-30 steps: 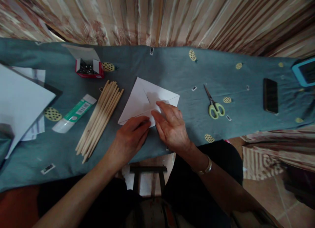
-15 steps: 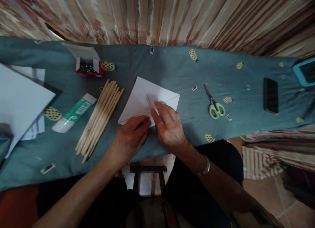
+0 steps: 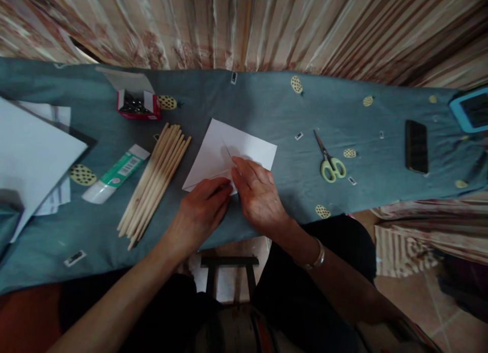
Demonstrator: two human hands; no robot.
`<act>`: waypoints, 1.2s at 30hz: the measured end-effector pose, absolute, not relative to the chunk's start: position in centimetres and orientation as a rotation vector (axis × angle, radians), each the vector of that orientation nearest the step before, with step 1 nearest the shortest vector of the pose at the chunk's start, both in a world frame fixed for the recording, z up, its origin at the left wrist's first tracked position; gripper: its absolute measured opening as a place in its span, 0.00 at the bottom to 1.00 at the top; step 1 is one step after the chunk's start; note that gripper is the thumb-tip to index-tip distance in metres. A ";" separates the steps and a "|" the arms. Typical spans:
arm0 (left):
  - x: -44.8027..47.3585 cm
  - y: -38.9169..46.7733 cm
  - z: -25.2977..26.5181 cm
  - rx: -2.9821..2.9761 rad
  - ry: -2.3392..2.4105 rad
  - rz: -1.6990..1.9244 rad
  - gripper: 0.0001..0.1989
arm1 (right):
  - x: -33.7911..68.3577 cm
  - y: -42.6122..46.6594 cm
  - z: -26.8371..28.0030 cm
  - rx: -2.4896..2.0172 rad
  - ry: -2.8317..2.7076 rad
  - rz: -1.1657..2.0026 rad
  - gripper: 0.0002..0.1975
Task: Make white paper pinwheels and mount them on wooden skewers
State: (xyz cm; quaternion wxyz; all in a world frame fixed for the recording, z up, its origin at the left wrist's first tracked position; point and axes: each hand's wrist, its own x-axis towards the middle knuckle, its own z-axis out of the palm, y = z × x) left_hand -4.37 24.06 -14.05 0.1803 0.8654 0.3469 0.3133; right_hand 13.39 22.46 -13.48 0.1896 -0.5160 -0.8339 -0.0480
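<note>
A white folded sheet of paper (image 3: 244, 139) lies at a slant on the cloth-covered table, with crease lines across it. My left hand (image 3: 204, 203) is at its near edge, fingers curled together and closed on the paper there. From the right, my right hand (image 3: 263, 198) presses over the same near part, its fingers held together and its thumb close to my left fingertips. The paper's near corner is mostly hidden under both hands. Left of the paper lies a bundle of wooden sticks (image 3: 154, 185).
A white-and-green glue tube (image 3: 116, 175) lies left of the sticks, below an opened red box (image 3: 138, 106) of small metal pieces. More paper (image 3: 34, 155) is at far left. To the right are green-handled scissors (image 3: 332, 169), a dark phone (image 3: 417, 146) and a blue-framed device (image 3: 471, 110).
My right hand has slid slightly left over the paper, and the crease line near the paper's right corner no longer shows. My left hand has barely moved.
</note>
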 end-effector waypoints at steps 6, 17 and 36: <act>-4.4 24.1 -14.1 2.462 0.988 0.900 0.09 | 13.5 22.6 -13.7 -1.482 -2.306 0.037 0.19; -4.4 24.1 -14.0 2.456 0.999 0.876 0.10 | 13.6 22.3 -13.9 -1.482 -2.266 0.058 0.19; -4.8 24.2 -13.8 2.467 0.947 0.904 0.10 | 20.3 27.6 -12.0 -1.699 -1.967 0.195 0.20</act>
